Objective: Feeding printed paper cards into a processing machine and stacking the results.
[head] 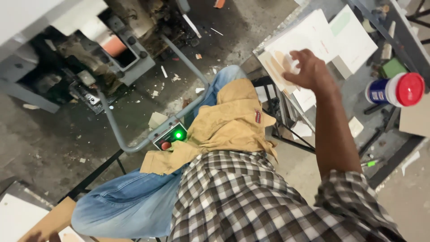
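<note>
Right hand (pixel 309 69): extended to the stack of sheets (pixel 309 38) on the table (pixel 358 96) at the person's right; fingers curled down onto the near edge of the top white sheet; whether a sheet is actually pinched cannot be told.

Left hand: out of view.

Stack of sheets: white and cream paper, fanned slightly, lying on the table's left end.

Jar (pixel 394 89): blue body, red lid, lying on its side on the table, well apart from the hand.

Tan cloth (pixel 224 127): draped over the lap.

Control box (pixel 171 136): green light lit, fixed to a grey tube frame beside the knee.

Machine (pixel 85 58): grey, on the floor ahead.
</note>
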